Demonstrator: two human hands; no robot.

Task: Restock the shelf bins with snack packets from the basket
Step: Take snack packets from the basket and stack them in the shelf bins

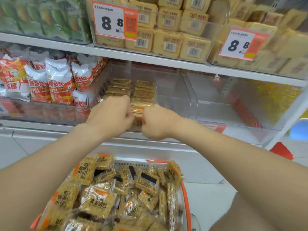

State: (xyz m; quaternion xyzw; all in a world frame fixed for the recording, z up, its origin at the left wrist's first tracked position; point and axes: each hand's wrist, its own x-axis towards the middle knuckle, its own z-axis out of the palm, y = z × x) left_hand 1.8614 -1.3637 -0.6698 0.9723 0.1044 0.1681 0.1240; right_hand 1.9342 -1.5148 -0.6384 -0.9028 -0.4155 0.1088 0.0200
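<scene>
Here both arms reach far over the basket (185, 195) into a clear bin (171, 90) on the middle shelf. The left hand (111, 114) and the right hand (158, 122) sit close together at the bin's near edge, with fingers curled in and knuckles toward the camera. Between them shows a gold stack (137, 111) of packets, which both hands appear to grip, one from each side. The fingertips themselves are hidden behind the knuckles.

Just beyond the hands, two rows (131, 89) of the same packets stand side by side in the left part of the bin. The basket, white with an orange rim, is near the camera at the bottom. It is heaped with loose packets (98, 202) lying at all angles.

Left of the bin, red-and-white bags (58, 84) fill the next one. To the right, another clear bin, the right bin (216, 104), holds something yellow that is too blurred to tell. On the shelf above, tan packs (168, 42) are stacked behind two price tags (115, 20) reading 8.8. Green packs (41, 17) stand at far left.
</scene>
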